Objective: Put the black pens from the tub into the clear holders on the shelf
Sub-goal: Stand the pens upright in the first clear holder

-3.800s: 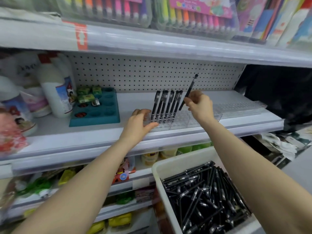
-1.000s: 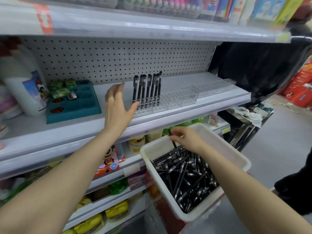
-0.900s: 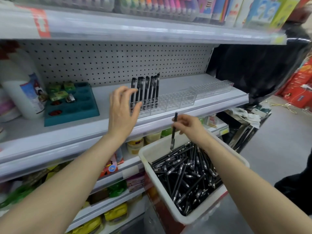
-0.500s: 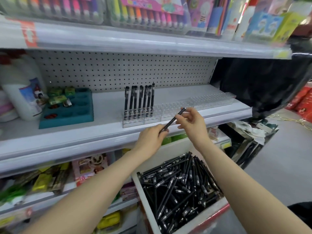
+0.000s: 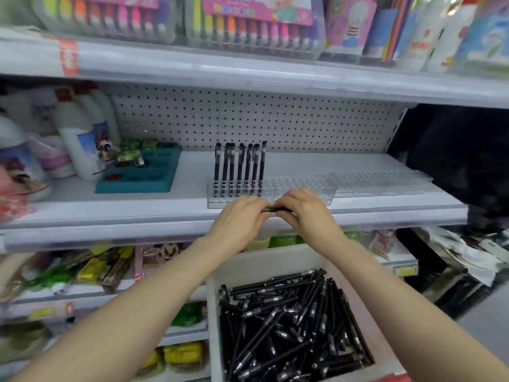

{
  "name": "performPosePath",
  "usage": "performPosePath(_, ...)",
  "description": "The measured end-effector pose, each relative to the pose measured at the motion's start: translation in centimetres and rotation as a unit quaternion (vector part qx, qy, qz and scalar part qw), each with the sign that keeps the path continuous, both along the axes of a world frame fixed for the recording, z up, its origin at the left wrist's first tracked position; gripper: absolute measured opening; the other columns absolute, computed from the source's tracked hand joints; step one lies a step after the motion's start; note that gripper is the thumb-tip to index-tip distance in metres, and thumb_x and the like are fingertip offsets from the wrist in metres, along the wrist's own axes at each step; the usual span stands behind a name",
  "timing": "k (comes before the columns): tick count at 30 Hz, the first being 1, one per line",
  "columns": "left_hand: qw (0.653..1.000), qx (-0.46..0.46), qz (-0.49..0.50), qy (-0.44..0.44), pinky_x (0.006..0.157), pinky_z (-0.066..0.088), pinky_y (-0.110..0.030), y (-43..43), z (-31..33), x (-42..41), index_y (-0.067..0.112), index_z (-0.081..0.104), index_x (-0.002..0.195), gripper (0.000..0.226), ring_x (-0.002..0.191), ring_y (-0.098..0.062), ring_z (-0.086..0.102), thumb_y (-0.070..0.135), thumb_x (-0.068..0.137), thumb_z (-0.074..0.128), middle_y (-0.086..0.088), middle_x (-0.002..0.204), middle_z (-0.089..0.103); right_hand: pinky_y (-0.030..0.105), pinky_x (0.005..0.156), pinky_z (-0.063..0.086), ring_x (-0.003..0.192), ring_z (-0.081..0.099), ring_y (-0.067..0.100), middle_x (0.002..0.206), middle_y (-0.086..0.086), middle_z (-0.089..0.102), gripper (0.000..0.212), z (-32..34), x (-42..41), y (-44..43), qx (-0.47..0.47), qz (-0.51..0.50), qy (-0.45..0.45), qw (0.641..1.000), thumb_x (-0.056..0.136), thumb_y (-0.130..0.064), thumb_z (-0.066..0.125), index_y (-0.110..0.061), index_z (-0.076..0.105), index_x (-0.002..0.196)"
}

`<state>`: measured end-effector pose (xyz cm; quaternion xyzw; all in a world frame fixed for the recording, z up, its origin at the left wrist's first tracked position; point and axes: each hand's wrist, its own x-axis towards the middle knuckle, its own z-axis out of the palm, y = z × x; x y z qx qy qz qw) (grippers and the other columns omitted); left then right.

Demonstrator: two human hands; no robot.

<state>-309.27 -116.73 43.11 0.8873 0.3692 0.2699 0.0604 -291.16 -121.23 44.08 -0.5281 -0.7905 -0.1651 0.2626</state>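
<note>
The shelf (image 5: 303, 164) ran right across the middle of the frame. Below it, at lower centre, sat the white tub (image 5: 264, 260), and it was heaped with loose pens (image 5: 289, 321), black and lying every which way. Up on the shelf the clear holders (image 5: 303, 188) stood in a line towards the right. Only the left end was filled, where a row of standing pens (image 5: 239, 169) sat upright in their slots.

Dead centre, just in front of the holders, the left hand (image 5: 239, 216) and right hand (image 5: 303, 213) met, each with its fingers curled round an end of one pen (image 5: 271, 209). It lay roughly level between them and was mostly hidden.

That pen looked light and stiff, with a smooth plastic barrel that was probably a touch slippery. The best grip would likely be a pinch on the upper barrel, leaving the lower end free to drop into a slot. The holder looked light too, so a steadying hand might be wise.
</note>
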Motion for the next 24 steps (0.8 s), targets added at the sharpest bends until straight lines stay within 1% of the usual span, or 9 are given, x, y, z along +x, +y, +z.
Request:
performPosePath(2,0.999,0.021,0.033,-0.023,0.103,0.037,-0.031,0.2,0.3,-0.4,0.019,0.046,0.143,0.049,0.126,-0.016,0.044,0.036,0.097,0.057,0.003,0.133,0.052,0.036,0.069,0.046,0.08,0.06,0.031,0.086,0.007,0.066,0.01,0.5,0.8,0.4,-0.009,-0.009,-0.003,1.0,0.085,-0.012,0.071,-0.008,0.072,0.094)
performPosePath(3,0.998,0.035,0.054,-0.029,0.106,0.035,-0.032,0.5,0.4,-0.8,0.019,0.042,0.146,0.054,0.129,-0.016,0.038,0.036,0.096,0.059,0.002,0.137,0.048,0.036,0.068,0.046,0.082,0.06,0.032,0.086,0.007,0.065,0.01,1.0,1.3,0.7,-0.015,-0.026,0.019,0.999,0.087,-0.013,0.069,-0.008,0.071,0.095)
performPosePath(6,0.991,0.09,0.102,0.006,0.106,0.04,-0.038,1.6,0.3,-1.7,0.014,0.049,0.141,0.051,0.13,-0.023,0.038,0.03,0.095,0.062,-0.006,0.138,0.048,0.038,0.071,0.051,0.078,0.063,0.024,0.082,0.002,0.068,0.011,2.9,2.6,1.5,-0.022,-0.081,0.166,0.983,0.092,-0.021,0.064,-0.013,0.07,0.096)
performPosePath(9,0.985,0.105,0.129,0.047,0.102,0.042,-0.043,2.1,-0.5,-1.6,0.01,0.054,0.138,0.05,0.124,-0.03,0.047,0.024,0.091,0.066,-0.012,0.134,0.053,0.04,0.075,0.056,0.069,0.068,0.014,0.076,-0.002,0.071,0.013,5.2,2.8,2.8,-0.039,-0.091,0.336,0.937,0.093,-0.027,0.062,-0.016,0.069,0.092)
performPosePath(11,0.982,0.111,0.144,0.054,0.102,0.043,-0.045,2.1,-1.1,-1.4,0.01,0.055,0.136,0.053,0.121,-0.033,0.049,0.021,0.087,0.071,-0.013,0.132,0.055,0.038,0.075,0.058,0.064,0.069,0.008,0.076,-0.001,0.071,0.01,6.1,2.3,4.0,-0.057,-0.072,0.405,0.91,0.094,-0.026,0.061,-0.017,0.066,0.093)
performPosePath(14,0.979,0.12,0.157,0.044,0.103,0.044,-0.045,2.3,-1.6,-1.1,0.012,0.056,0.135,0.054,0.12,-0.032,0.048,0.02,0.085,0.072,-0.011,0.131,0.055,0.036,0.074,0.059,0.066,0.07,0.008,0.078,0.002,0.071,0.006,6.3,1.0,5.9,-0.063,-0.052,0.415,0.906,0.096,-0.022,0.059,-0.017,0.062,0.095)
performPosePath(19,0.977,0.137,0.159,0.023,0.101,0.046,-0.046,2.5,-2.2,-1.0,0.013,0.056,0.133,0.05,0.119,-0.032,0.047,0.016,0.085,0.069,-0.011,0.13,0.053,0.04,0.074,0.057,0.074,0.069,0.024,0.082,0.011,0.07,0.015,4.9,0.2,8.3,-0.07,-0.052,0.406,0.91,0.098,-0.019,0.055,-0.008,0.063,0.104)
performPosePath(22,0.977,0.136,0.168,0.001,0.102,0.044,-0.042,2.5,-2.6,-0.7,0.014,0.055,0.134,0.048,0.121,-0.03,0.044,0.015,0.087,0.062,-0.009,0.131,0.051,0.041,0.075,0.056,0.076,0.069,0.027,0.082,0.011,0.07,0.016,4.5,0.7,9.3,-0.056,-0.042,0.396,0.916,0.097,-0.02,0.056,-0.007,0.064,0.103)
performPosePath(24,0.975,0.13,0.178,-0.007,0.105,0.04,-0.04,2.5,-2.9,-0.5,0.016,0.053,0.135,0.048,0.124,-0.028,0.042,0.016,0.088,0.058,-0.007,0.133,0.049,0.038,0.075,0.055,0.077,0.068,0.027,0.082,0.01,0.07,0.014,4.0,0.9,9.7,-0.07,-0.028,0.379,0.922,0.096,-0.02,0.058,-0.009,0.064,0.1)
